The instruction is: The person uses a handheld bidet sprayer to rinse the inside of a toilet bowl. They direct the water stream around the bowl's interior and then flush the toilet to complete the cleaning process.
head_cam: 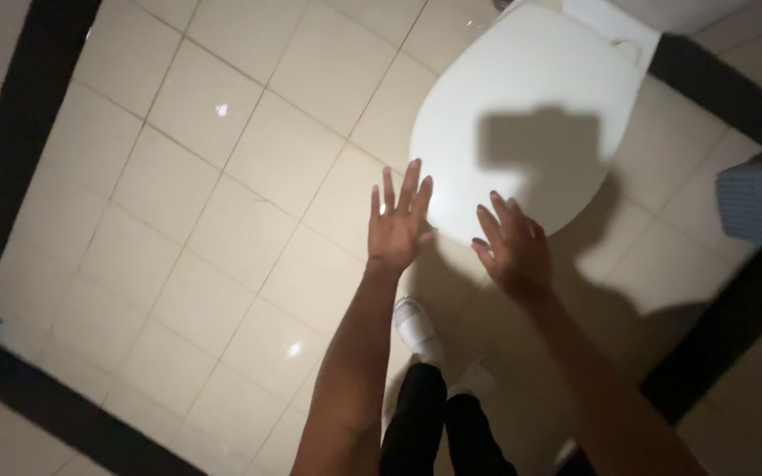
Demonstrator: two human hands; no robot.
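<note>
Our left hand (396, 225) and right hand (513, 249) hovered spread, empty, at the closed lid (522, 88). It looked rigid, smooth, light; its front rim seemed the hold.

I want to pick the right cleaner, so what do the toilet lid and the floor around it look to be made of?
The toilet lid looks like smooth white plastic, matte to satin: an even surface with only soft shading. The floor looks like glazed ceramic tile, cream with black borders: grout lines and small bright glints of light show. Neither is certain from the look alone.
</note>
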